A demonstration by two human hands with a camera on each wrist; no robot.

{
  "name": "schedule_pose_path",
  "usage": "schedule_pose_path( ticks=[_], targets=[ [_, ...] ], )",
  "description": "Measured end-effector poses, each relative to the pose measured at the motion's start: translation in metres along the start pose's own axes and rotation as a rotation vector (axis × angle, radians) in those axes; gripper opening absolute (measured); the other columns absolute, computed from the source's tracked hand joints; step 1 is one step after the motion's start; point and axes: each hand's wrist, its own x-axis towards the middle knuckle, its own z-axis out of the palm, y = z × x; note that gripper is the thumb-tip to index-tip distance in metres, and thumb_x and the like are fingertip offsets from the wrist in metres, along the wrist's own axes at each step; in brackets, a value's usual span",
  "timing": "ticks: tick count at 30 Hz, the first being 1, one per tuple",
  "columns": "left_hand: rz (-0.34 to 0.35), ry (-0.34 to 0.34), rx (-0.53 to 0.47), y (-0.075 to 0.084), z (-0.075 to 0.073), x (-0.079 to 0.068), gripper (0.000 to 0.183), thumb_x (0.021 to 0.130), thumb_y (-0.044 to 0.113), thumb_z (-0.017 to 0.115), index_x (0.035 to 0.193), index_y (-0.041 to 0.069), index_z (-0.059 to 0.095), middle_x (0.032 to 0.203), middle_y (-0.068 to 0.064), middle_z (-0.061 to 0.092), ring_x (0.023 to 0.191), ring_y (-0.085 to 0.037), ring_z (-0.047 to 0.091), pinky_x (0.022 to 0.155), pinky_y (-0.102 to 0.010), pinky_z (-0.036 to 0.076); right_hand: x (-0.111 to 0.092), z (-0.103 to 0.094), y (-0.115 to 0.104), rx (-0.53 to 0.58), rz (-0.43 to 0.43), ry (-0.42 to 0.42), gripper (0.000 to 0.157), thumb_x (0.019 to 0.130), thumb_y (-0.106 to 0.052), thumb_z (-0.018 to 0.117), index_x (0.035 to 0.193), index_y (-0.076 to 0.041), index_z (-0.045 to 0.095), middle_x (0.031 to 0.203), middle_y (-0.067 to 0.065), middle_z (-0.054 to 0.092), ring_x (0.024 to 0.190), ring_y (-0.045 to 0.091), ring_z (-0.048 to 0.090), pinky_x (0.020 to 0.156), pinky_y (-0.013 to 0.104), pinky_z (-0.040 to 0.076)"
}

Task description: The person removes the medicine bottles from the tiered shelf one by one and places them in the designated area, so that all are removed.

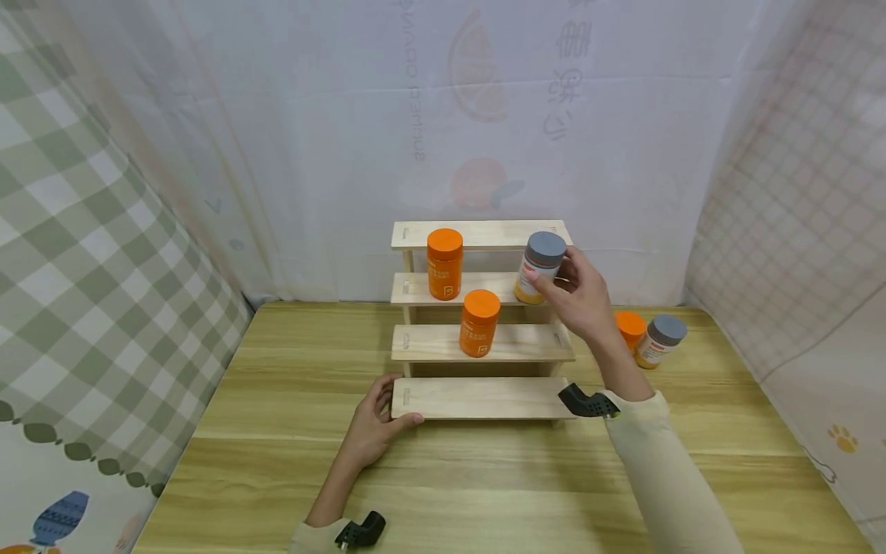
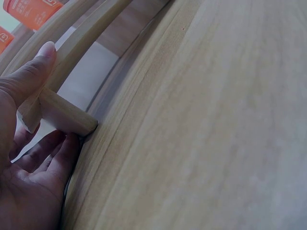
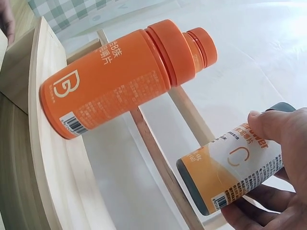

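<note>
My right hand (image 1: 577, 300) grips a grey-capped pill bottle (image 1: 541, 265) with a white and yellow label, at the right end of the second-highest step. In the right wrist view the bottle (image 3: 230, 167) is tilted, the thumb on its label side and the fingers beneath. My left hand (image 1: 374, 423) holds the lowest step's left end on a wooden four-step display rack (image 1: 484, 398). In the left wrist view its thumb lies over the plank and its fingers reach round the leg (image 2: 67, 112). One orange bottle (image 1: 444, 265) stands on the second-highest step, another orange bottle (image 1: 479, 323) one step lower.
Right of the rack, on the wood-grain table (image 1: 291, 400), another orange-capped bottle (image 1: 630, 327) and a grey-capped bottle (image 1: 661, 341) stand side by side, partly behind my right forearm. A white printed cloth (image 1: 311, 154) hangs behind the rack, and a green checked cloth (image 1: 90, 231) is at the left.
</note>
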Motion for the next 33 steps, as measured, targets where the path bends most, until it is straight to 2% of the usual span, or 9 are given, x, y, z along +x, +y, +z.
schedule_pose_path(
  ticks=[2,8,11,16,20,28,33],
  targets=[
    [-0.002,0.002,0.0,0.0,0.0,0.0,0.079,0.079,0.012,0.09,0.145,0.019,0.048,0.138,-0.012,0.058,0.125,-0.022,0.057,0.093,-0.023,0.056,-0.003,-0.003,0.001,-0.007,0.003,0.01,0.065,0.098,-0.03,0.072,0.153,-0.013,0.042,0.143,0.018,0.059,0.128,0.032,0.058,0.112,0.045,0.046],
    [-0.003,0.003,0.001,0.001,0.0,-0.001,0.079,0.079,0.013,0.09,0.146,0.019,0.048,0.138,-0.012,0.058,0.125,-0.022,0.057,0.093,-0.023,0.055,-0.011,-0.014,0.007,-0.047,-0.009,0.045,0.063,0.098,-0.03,0.072,0.151,-0.013,0.044,0.139,0.016,0.061,0.123,0.024,0.058,0.102,0.02,0.047],
    [-0.002,0.001,0.001,0.0,0.0,-0.001,0.079,0.079,0.014,0.09,0.146,0.019,0.048,0.138,-0.011,0.058,0.125,-0.022,0.057,0.092,-0.023,0.055,-0.015,-0.019,0.01,-0.056,-0.003,0.064,0.063,0.098,-0.029,0.072,0.152,-0.013,0.043,0.139,0.016,0.061,0.12,0.015,0.057,0.098,0.015,0.047],
    [0.003,-0.004,-0.003,-0.001,0.0,-0.001,0.079,0.079,0.013,0.09,0.146,0.02,0.048,0.139,-0.012,0.058,0.126,-0.023,0.057,0.092,-0.022,0.055,-0.022,-0.028,0.012,-0.07,0.009,0.099,0.064,0.098,-0.031,0.072,0.152,-0.014,0.044,0.138,0.016,0.061,0.114,0.003,0.056,0.096,0.011,0.046],
    [0.003,-0.003,-0.003,0.0,0.001,0.0,0.079,0.079,0.013,0.09,0.146,0.02,0.048,0.139,-0.012,0.058,0.126,-0.023,0.057,0.092,-0.022,0.055,-0.028,-0.035,0.015,-0.086,0.014,0.123,0.063,0.098,-0.033,0.072,0.152,-0.014,0.044,0.136,0.015,0.061,0.112,0.0,0.055,0.095,0.009,0.045],
    [0.009,0.001,0.007,0.0,0.0,0.0,0.08,0.079,0.013,0.09,0.147,0.017,0.047,0.139,-0.013,0.058,0.126,-0.024,0.057,0.092,-0.023,0.056,-0.038,-0.045,0.026,-0.047,-0.002,0.173,0.06,0.097,-0.025,0.073,0.149,-0.012,0.047,0.124,-0.006,0.06,0.11,0.0,0.055,0.092,0.006,0.045],
    [0.008,0.001,0.009,0.0,0.0,0.0,0.081,0.079,0.013,0.09,0.147,0.016,0.047,0.139,-0.013,0.058,0.126,-0.024,0.057,0.092,-0.023,0.056,-0.044,-0.053,0.032,-0.055,-0.005,0.191,0.061,0.098,-0.023,0.072,0.151,-0.013,0.046,0.124,-0.009,0.059,0.11,-0.001,0.055,0.093,0.005,0.044]
  ],
)
